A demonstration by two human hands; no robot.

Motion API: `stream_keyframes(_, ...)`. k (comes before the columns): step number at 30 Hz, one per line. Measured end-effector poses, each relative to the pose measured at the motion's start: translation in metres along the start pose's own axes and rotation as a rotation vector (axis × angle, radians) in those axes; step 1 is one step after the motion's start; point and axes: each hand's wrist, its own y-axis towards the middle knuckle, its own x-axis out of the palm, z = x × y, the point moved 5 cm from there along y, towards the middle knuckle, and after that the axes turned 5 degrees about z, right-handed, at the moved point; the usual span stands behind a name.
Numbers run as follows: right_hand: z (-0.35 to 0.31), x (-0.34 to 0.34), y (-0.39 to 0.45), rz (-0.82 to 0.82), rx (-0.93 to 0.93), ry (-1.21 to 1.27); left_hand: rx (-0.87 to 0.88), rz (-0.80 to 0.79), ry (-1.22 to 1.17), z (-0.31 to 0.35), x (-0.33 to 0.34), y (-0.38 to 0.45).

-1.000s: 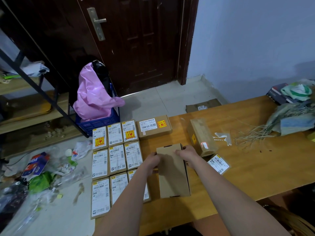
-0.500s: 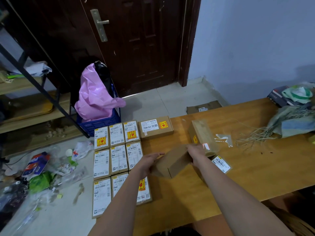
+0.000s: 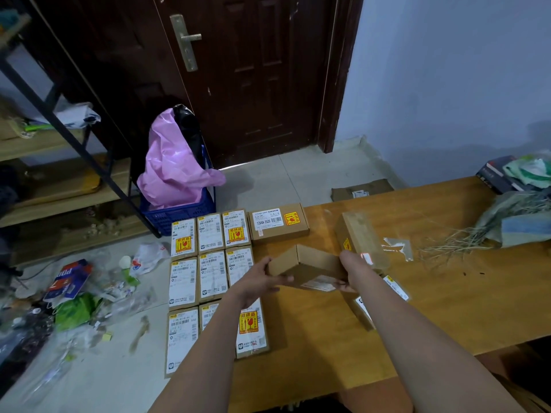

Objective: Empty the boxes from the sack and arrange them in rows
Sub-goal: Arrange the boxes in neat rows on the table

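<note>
Reached forward with both bare forearms from the 6 o'clock edge, converging at frame centre. Held a plain brown box [image 3: 310, 268] tilted above the desk [image 3: 447, 308], one corner raised toward 12 o'clock, a white label showing on its lower face. Gripped its left end with the left hand [image 3: 259, 281], fingers curled under the near edge and thumb up against the side. Clasped its right end with the right hand [image 3: 347, 271], mostly turned away from the camera, only fingertips visible below the box; exact finger spread hard to make out. Laid out at 9 o'clock of the held box, a grid of labelled boxes [image 3: 212, 275] in three rows of three, flat and edge to edge, the nearest row partly hidden behind the left forearm. Sat at 12 o'clock, touching the grid's far right corner, a wider box [image 3: 278, 223] printed 12V4A-5525. Stood just beyond the right hand, toward 1 o'clock, a taller taped box [image 3: 362, 239], its near end hidden by the wrist. Peeked out under the right forearm, another labelled box [image 3: 365, 312], largely covered. Slumped at 2 o'clock, cut off by the frame's right edge, a grey-green sack [image 3: 518, 216] with loose straw fibres spilling onto the desk. Text on the small labels too fine to read.
</note>
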Motion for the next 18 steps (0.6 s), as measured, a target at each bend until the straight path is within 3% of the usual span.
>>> stream_keyframes(6, 0.003, 0.005, 0.006, -0.086, -0.016, -0.009, -0.093, 0.237, -0.199, -0.008, -0.019, 0.002)
stream_keyframes(11, 0.004, 0.007, 0.007, -0.181, -0.055, -0.056, -0.226, 0.287, -0.35, -0.022, -0.028, 0.002)
stream_keyframes(18, 0.002, 0.02, 0.012, -0.234, -0.132, -0.135, -0.259, 0.287, -0.407, -0.026, -0.03, 0.005)
